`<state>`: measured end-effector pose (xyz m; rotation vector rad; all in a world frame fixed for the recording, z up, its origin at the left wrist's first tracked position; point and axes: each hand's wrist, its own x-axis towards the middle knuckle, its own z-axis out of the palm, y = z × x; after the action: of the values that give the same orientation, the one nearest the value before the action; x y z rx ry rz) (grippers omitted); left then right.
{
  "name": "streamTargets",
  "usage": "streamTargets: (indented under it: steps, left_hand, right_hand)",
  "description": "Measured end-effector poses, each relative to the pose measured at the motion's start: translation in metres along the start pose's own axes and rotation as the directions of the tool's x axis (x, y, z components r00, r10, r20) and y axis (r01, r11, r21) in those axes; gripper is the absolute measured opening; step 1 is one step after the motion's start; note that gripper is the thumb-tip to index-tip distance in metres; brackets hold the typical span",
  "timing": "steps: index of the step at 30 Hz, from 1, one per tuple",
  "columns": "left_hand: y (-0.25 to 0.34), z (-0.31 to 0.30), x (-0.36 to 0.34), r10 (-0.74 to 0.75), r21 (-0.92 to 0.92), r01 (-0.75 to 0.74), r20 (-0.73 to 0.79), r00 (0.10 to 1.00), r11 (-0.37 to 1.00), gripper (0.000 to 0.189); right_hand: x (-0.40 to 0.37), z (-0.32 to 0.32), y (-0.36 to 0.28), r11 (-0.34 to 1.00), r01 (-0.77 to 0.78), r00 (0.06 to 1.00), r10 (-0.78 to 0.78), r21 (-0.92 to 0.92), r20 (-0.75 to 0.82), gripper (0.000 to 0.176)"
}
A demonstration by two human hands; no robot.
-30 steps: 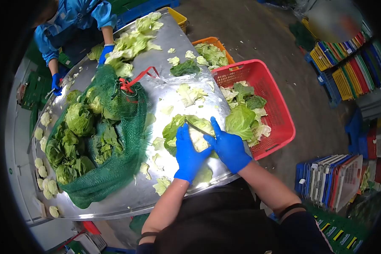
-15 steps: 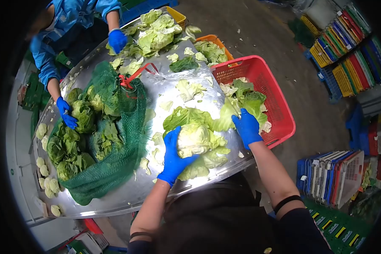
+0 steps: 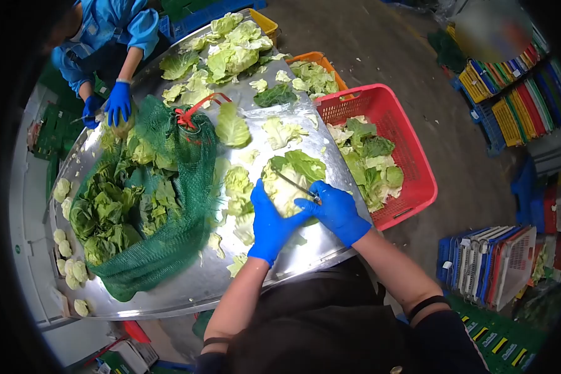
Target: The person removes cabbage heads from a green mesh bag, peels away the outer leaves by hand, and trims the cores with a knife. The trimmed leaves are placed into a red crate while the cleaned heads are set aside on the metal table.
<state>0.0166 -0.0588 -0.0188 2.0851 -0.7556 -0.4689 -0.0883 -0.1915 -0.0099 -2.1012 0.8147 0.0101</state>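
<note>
Landmark: green mesh bag [image 3: 196, 187], lying on the metal table [image 3: 190, 290], loose cabbage greens inside; left/right as the wearer sees them.
Cabbage: one pale head [image 3: 280, 198] on the table, right of the bag and apart from it, a broad green leaf [image 3: 305, 163] at its far side.
Left hand: blue glove [image 3: 275, 225], right of the bag; clamped on the cabbage, fingers along its left flank, thumb stretched across the near side.
Right hand: blue glove [image 3: 333, 212], farther right of the bag than the left; closed round the knife handle, grip partly hidden.
Knife: dark narrow blade [image 3: 293, 183] slanting over the head, right of the bag.
Loose leaf: one pale green [image 3: 232, 126], just right of the bag's red strap [image 3: 184, 119].
Red crate: wall [image 3: 417, 181] well right of the bag; leaves inside.
Leaf pile: heap [image 3: 234, 56] beyond the bag.
Co-worker: two blue-gloved hands [image 3: 118, 103] at the bag's far end.
Pale pieces: small row [image 3: 62, 190] along the bag's left.
</note>
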Motion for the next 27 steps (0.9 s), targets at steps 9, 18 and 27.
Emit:
streamTargets:
  steps: [9, 18, 27]
  left_hand:
    - [-0.005, 0.005, 0.010, -0.028, 0.046, 0.027, 0.028, 0.999, 0.999, 0.116]
    - [-0.004, 0.009, 0.018, -0.071, 0.084, 0.067, 0.051, 0.996, 0.994, 0.112]
    - [-0.032, 0.001, -0.021, 0.147, 0.050, -0.147, 0.012, 0.989, 0.988, 0.112]
  right_hand:
    - [-0.003, 0.007, 0.000, 0.869, 0.088, 0.987, -0.141, -0.488, -0.073, 0.059]
    - [0.076, -0.014, 0.030, 0.987, 0.099, 0.993, -0.106, -0.125, -0.049, 0.047]
    - [0.060, 0.012, 0.030, 0.981, 0.185, 0.915, -0.151, 0.057, -0.375, 0.044]
